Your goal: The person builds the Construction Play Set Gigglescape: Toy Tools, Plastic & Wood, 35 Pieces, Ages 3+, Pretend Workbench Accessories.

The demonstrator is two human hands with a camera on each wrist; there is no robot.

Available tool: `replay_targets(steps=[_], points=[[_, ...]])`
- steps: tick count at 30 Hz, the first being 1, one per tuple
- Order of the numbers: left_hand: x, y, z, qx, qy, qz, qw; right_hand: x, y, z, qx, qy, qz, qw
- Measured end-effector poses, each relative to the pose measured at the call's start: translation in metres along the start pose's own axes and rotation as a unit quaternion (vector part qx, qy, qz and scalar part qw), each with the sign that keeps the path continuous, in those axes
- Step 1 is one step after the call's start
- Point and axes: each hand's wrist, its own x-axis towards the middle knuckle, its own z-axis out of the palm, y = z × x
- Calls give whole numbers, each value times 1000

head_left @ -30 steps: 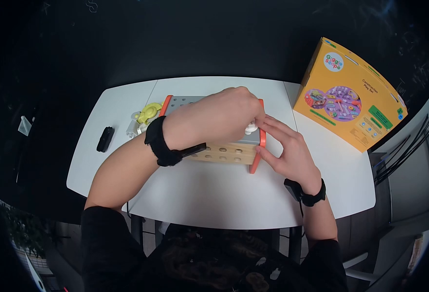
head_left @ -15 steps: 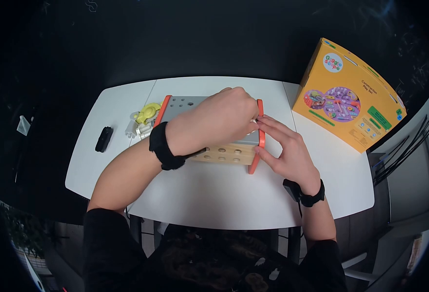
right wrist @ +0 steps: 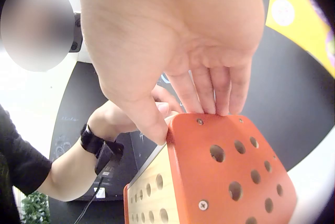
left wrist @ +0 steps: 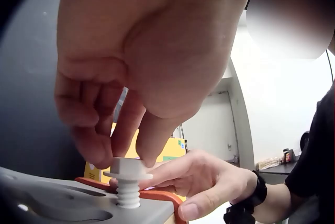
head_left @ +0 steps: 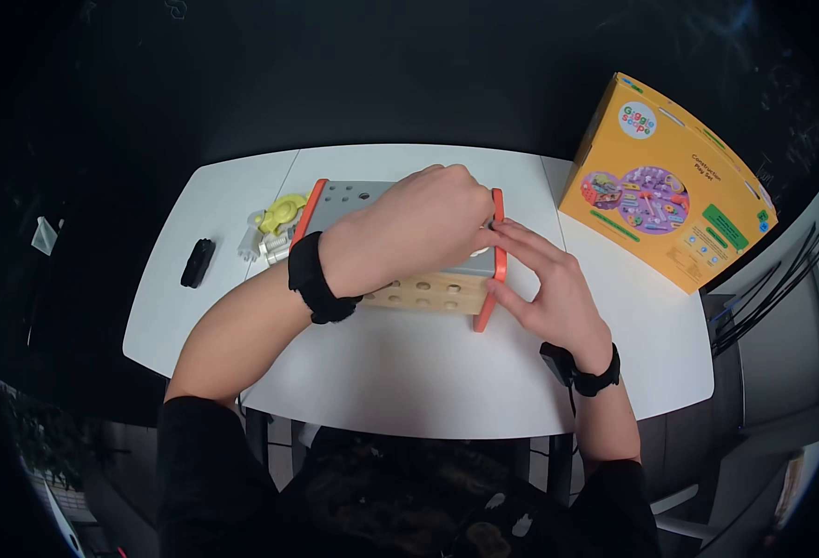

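Head view, as I am standing by: one toy unit, its front of pale, grained wood with rows of round holes, is resting on the smooth white tabletop. Its grey top is showing small round holes at one end and, from the left wrist, long rounded slots. Its orange-red end panel is presenting a flat painted face with softened corners, round bores and metal screw heads.

Item, a white plastic bolt: faceted head, thin round flange, coarse-threaded shank. It is standing about upright in the grey top, just beside the end panel, with several threads showing above the surface.

Hands, two, bare. The left hand is arching over the top and pinching the bolt's head between its fingertips. The right hand is keeping its fingers nearly straight, their tips touching the end panel's upper edge, while its thumb is resting at the front corner. Both wrists are wearing black straps.

Also on the tabletop: beyond the left forearm, a glossy yellow piece of rounded form is lying with grey and white plastic pieces; farther out, one small black oblong object. To the right, a printed yellow cardboard carton is standing well apart from the pieces.
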Motion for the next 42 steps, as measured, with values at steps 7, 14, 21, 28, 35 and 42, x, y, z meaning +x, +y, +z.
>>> replay_targets(steps=[7, 14, 21, 28, 35, 42], points=[[0, -15, 1, -150, 34, 133, 979, 0, 0, -1, 1, -1, 4, 1000], [-1, 4, -5, -39, 34, 5, 999, 0, 0, 0, 16, -2, 15, 1000], [2, -19, 14, -70, 53, 107, 990, -1, 1, 0, -8, -1, 4, 1000], [5, -18, 4, -191, 25, 160, 968, 0, -2, -2, 11, -7, 17, 1000], [2, 1, -3, 8, -39, 2, 999, 0, 1, 0, -6, -3, -2, 1000], [2, -20, 5, -143, 5, 146, 979, -1, 0, -1, 1, -5, 11, 1000]])
